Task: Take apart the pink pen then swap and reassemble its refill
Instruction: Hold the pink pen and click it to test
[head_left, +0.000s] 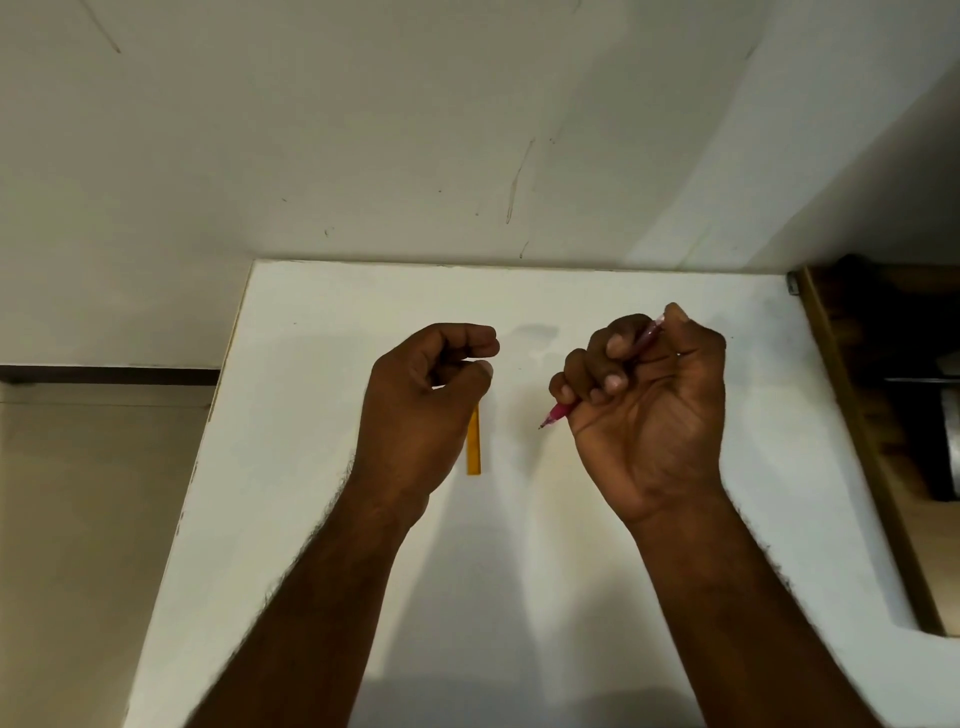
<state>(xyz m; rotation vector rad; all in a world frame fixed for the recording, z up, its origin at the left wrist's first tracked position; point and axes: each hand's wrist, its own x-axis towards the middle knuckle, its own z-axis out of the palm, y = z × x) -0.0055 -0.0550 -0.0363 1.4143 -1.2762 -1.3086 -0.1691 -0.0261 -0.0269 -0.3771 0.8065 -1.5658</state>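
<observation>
Pink pen (558, 412): held in the right hand's curled fingers (597, 358), slanting across the palm; its pointed tip sticks out below the little finger toward the left and near side, and its other end shows up by the thumb.
Right hand (649, 410): palm turned toward the camera, fist closed round the pen, raised over the right half of the surface.
Left hand (426, 405): fingers curled in, thumb and forefinger tips close together; whether anything is pinched between them I cannot tell.
Orange piece (474, 447): a slim straight strip lying on the surface just beside and partly under the left hand, pointing toward the far edge.
Surface (322, 467): white tabletop, its far edge against a pale wall (363, 130).
Right edge: a dark wooden shelf (878, 415) stands beside it.
</observation>
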